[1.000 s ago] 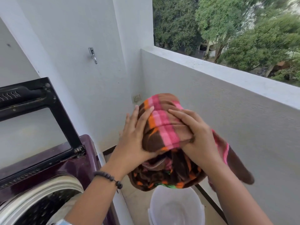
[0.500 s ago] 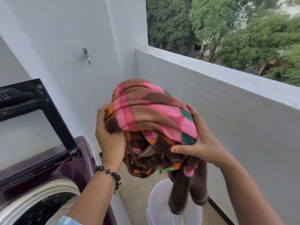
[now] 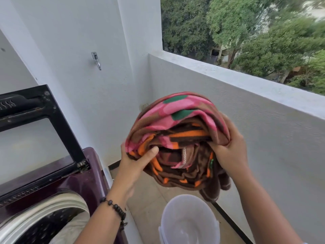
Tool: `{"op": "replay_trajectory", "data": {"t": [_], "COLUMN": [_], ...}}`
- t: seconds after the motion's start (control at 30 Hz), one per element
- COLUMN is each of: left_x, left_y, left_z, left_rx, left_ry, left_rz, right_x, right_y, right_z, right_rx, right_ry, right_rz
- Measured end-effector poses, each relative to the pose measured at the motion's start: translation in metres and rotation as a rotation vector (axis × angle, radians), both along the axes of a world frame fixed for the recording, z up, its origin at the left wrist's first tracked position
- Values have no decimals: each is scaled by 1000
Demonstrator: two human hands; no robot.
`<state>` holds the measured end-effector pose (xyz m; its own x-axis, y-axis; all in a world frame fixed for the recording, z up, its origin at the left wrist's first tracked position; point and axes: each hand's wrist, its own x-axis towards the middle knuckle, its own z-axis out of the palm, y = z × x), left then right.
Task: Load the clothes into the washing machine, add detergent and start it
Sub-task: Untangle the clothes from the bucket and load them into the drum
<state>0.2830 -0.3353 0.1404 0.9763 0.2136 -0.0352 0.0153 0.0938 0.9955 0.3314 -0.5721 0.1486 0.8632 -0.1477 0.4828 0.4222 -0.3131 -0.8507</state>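
A bundled brown blanket (image 3: 177,131) with pink, orange and green patches is held up in the air between both hands. My left hand (image 3: 135,164) grips its lower left edge, thumb curled over the fabric. My right hand (image 3: 230,152) clutches its right side. A brown corner of the blanket hangs below. The maroon top-load washing machine (image 3: 88,175) stands at the lower left with its black-framed lid (image 3: 52,120) raised. Pale cloth (image 3: 75,224) lies inside its drum.
A white plastic bucket (image 3: 190,221) stands on the tiled floor right below the blanket. A white balcony parapet (image 3: 246,81) runs along the right. A metal hook (image 3: 96,60) is on the white back wall. Trees fill the view beyond.
Both hands have rolled the blanket into a tighter bundle and shifted their grip. The long dangling end has been gathered up closer to the bundle.
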Motion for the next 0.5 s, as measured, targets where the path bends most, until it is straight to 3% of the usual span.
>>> {"op": "replay_trajectory", "data": {"t": [0.13, 0.2, 0.3, 0.5], "left_x": [1, 7, 14, 18], "left_y": [3, -2, -15, -20], "left_z": [17, 21, 23, 25], "left_rx": [643, 849, 816, 661], "left_ry": [-96, -114, -159, -412], "left_rz": [-11, -92, -155, 124], "right_x": [-3, -9, -21, -22], "right_y": [-2, 4, 16, 17], "right_z": [16, 25, 34, 36], "right_rx": [-238, -367, -477, -358], "right_ry": [-95, -109, -156, -166], "right_rz": [-50, -62, -39, 122]}}
